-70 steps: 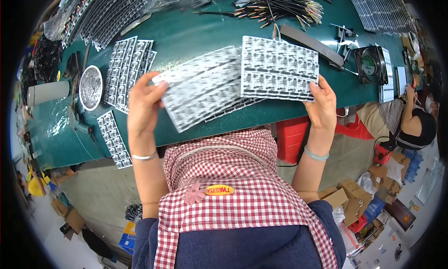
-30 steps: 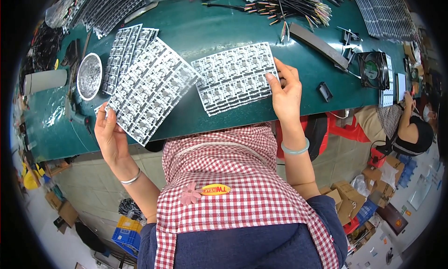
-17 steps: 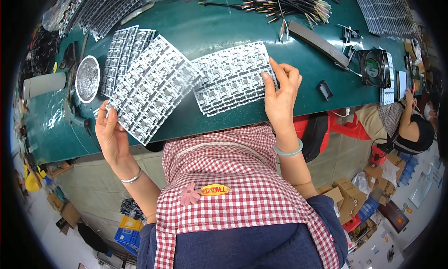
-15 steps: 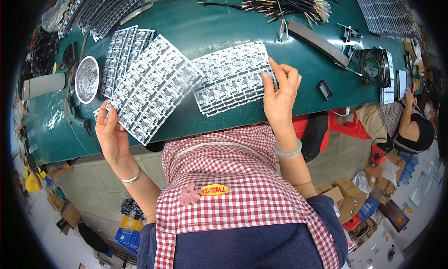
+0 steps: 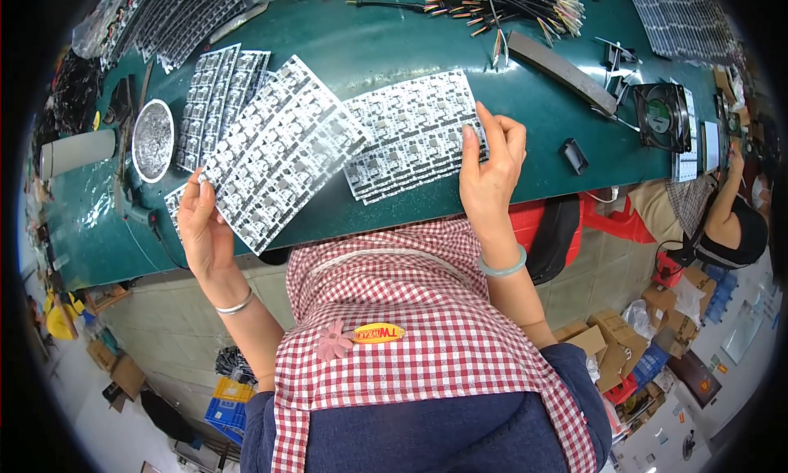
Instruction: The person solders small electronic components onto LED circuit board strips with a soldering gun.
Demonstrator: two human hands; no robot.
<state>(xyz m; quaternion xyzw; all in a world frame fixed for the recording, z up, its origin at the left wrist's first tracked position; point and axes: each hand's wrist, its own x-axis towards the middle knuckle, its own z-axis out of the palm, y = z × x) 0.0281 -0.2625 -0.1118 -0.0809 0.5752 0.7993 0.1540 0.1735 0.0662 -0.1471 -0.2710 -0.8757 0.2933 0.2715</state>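
My left hand (image 5: 203, 229) grips the lower left corner of a white panel of small circuit boards (image 5: 279, 149), held tilted over the green table (image 5: 394, 38). My right hand (image 5: 491, 167) pinches the right edge of a small stack of similar panels (image 5: 406, 132) that lies near the table's front edge. The two sets of panels overlap slightly in the middle. A bracelet sits on each wrist.
More circuit panels (image 5: 215, 95) lie at the left, beside a round metal dish (image 5: 153, 140) and a grey cylinder (image 5: 75, 151). Bundled wires (image 5: 501, 1), a dark bar (image 5: 560, 59), a small fan (image 5: 661, 116) and a black part (image 5: 574, 155) are at the back and right. Another person (image 5: 722, 218) sits at the right.
The panels, held together in front of me 2.3 s ago, are now split: my left hand carried one left, and my right lowered the stack to the table. Little movement in the last second.
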